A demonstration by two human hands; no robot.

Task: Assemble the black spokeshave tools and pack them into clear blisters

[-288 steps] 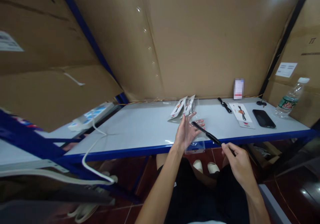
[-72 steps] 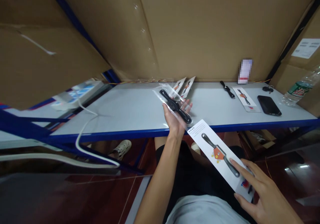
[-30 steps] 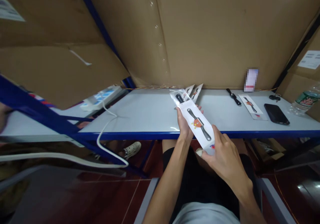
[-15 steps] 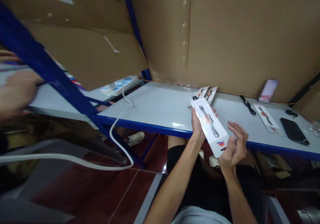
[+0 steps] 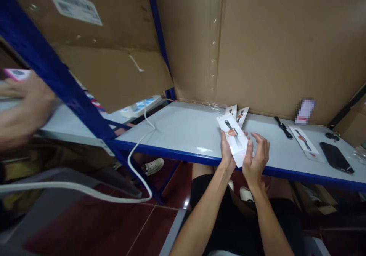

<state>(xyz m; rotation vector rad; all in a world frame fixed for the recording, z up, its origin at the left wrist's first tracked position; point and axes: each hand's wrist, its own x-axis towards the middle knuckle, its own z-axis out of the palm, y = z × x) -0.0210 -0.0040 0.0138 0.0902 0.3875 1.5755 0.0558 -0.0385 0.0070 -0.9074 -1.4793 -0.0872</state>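
Now a white card [image 5: 236, 145], small print [image 5: 220, 117] illegible, in grasp of left hand [image 5: 227, 151], right hand [image 5: 254, 160] unclenched alongside.

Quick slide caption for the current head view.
Left hand holding a printed card, right hand at its edge; black phone on the table.

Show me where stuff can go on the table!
Widest bare patch: between the white cord and two back cards. Smaller: between those cards and the black tool. Crowded: the right end beyond it, with flat card, phone, keys.
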